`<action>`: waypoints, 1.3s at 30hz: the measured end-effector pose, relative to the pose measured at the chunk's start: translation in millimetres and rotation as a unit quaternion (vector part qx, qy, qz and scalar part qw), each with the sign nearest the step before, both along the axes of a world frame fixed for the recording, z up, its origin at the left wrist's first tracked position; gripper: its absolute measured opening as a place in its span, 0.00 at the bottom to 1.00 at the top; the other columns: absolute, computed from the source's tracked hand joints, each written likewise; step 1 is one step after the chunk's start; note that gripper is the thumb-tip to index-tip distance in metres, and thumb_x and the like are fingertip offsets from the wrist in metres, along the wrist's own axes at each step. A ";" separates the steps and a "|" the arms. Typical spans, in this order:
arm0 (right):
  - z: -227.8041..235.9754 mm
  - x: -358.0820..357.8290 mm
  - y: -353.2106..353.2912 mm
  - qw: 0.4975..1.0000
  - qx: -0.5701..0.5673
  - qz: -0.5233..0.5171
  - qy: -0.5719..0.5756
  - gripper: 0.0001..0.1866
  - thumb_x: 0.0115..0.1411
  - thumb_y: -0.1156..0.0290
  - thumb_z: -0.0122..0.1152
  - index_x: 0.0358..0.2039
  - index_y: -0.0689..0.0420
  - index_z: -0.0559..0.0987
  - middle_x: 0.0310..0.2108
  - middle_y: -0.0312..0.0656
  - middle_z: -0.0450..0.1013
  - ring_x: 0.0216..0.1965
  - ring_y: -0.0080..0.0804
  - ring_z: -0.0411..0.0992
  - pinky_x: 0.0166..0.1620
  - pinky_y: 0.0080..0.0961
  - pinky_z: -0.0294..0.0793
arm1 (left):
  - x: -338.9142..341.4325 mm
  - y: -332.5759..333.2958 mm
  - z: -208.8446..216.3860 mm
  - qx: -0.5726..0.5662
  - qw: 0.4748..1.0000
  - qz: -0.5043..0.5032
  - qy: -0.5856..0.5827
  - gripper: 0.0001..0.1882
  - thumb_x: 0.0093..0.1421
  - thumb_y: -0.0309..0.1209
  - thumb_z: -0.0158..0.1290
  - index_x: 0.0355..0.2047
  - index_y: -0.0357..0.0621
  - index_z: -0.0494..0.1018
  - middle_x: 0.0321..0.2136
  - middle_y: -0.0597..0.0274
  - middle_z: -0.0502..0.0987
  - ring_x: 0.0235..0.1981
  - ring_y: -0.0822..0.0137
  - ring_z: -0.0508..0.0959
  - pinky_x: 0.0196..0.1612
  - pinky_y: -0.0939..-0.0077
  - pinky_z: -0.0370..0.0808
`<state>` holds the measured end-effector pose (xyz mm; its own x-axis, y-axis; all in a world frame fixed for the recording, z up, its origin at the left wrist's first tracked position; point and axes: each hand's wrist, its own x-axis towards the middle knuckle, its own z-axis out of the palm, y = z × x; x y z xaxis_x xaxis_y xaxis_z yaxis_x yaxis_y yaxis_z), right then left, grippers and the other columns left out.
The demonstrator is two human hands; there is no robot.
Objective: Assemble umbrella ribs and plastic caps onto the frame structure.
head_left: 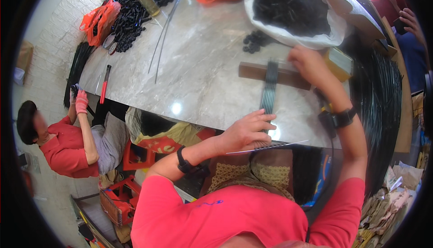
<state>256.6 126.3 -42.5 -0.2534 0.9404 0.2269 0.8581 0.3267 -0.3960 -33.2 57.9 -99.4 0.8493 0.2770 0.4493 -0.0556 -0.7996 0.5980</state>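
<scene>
A row of thin dark metal rods (pixel 270 83) lies side by side across a brown bar (pixel 252 71) on the table. My left hand (pixel 249 130) rests at the near ends of the rods, its fingers stretched and apart. Another thin rod (pixel 237 151) runs sideways along the table edge, partly under this hand. Beyond the far ends of the rods, my right hand (pixel 309 64) hovers by the bar. Motion smears its fingers, and whether anything is between them is hidden.
A white sack of black pieces (pixel 291 6) stands at the back, small black parts (pixel 256 40) before it. A yellowish box (pixel 339 63) sits right. Long dark rods (pixel 379 99) fill the right side. Red-handled pliers (pixel 104 85) lie left, near a gloved co-worker (pixel 72 153).
</scene>
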 end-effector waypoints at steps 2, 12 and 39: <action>-0.4 -3.3 1.0 1.000 0.000 -0.001 -0.003 0.06 0.56 0.79 0.55 0.34 0.60 0.77 0.36 0.48 0.73 0.40 0.50 0.74 0.43 0.41 0.72 | -1.0 0.0 0.3 0.002 1.000 0.002 0.003 0.07 0.55 0.33 0.62 0.33 0.50 0.77 0.46 0.62 0.77 0.60 0.55 0.70 0.65 0.51 0.62; 3.7 -6.1 1.4 1.000 0.003 -0.001 -0.026 0.05 0.55 0.80 0.55 0.33 0.61 0.77 0.35 0.49 0.73 0.39 0.51 0.74 0.42 0.42 0.72 | -0.8 0.2 -0.1 0.000 1.000 0.001 0.005 0.06 0.56 0.34 0.61 0.34 0.52 0.77 0.46 0.63 0.76 0.60 0.55 0.70 0.65 0.51 0.62; 7.5 -21.6 3.4 1.000 0.003 0.004 0.031 0.06 0.58 0.79 0.53 0.34 0.62 0.78 0.35 0.50 0.73 0.40 0.51 0.74 0.44 0.40 0.72 | -0.2 1.8 2.4 -0.003 1.000 -0.001 -0.001 0.08 0.56 0.34 0.62 0.34 0.49 0.76 0.46 0.62 0.77 0.60 0.54 0.70 0.65 0.51 0.63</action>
